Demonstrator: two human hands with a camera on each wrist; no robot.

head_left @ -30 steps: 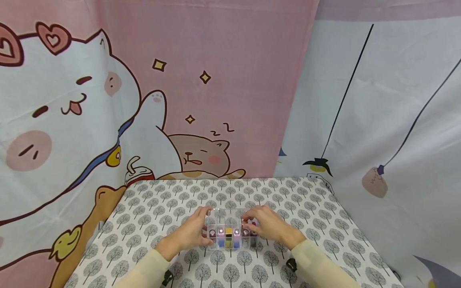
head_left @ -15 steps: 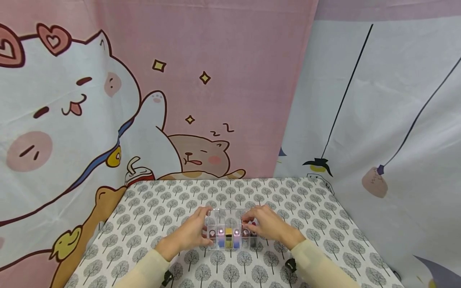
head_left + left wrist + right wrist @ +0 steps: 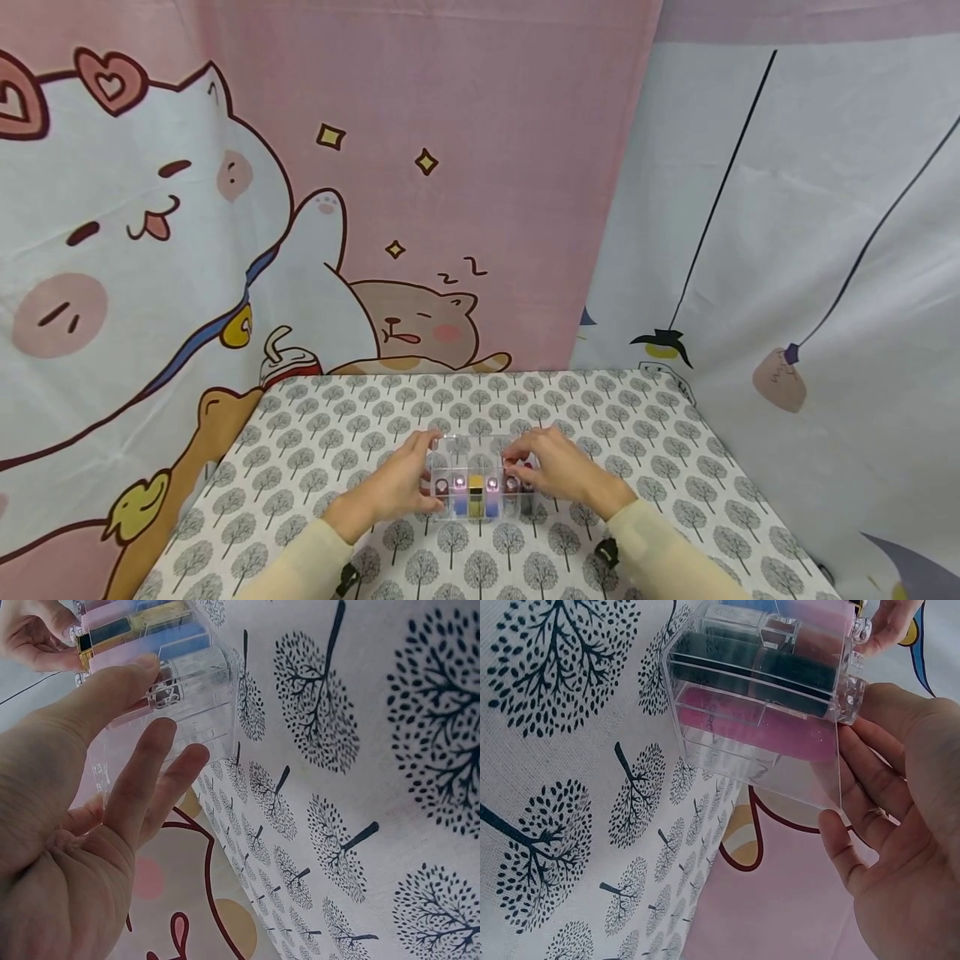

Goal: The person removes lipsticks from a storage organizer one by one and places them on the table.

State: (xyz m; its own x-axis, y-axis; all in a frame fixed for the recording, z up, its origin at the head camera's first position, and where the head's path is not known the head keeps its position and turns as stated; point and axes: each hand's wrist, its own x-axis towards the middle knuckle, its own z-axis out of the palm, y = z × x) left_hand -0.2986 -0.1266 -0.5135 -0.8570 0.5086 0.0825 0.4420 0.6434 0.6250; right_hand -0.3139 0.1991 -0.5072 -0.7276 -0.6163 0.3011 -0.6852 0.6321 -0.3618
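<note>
Toward the person's side of the tree-print tablecloth [image 3: 438,400], a clear lipstick organizer [image 3: 468,454] sits well apart from the side edges, with cloth stretching behind it to the pink cartoon backdrop [image 3: 525,167]. Its long axis runs left to right, its row of lipstick tubes toward the person. The tubes stand upright, caps up, among them a gold-capped tube [image 3: 476,492] mid-row, and a dark green tube [image 3: 754,671] and a magenta tube [image 3: 757,727] at the right end. The left hand [image 3: 401,479] holds the organizer's left end, thumb in front, fingers spread beside and behind. The right hand [image 3: 555,467] bends over the right end, fingertips at a clear cap; whether they pinch it, I cannot tell. Both forearms, in pale sleeves [image 3: 667,550], angle inward.
</note>
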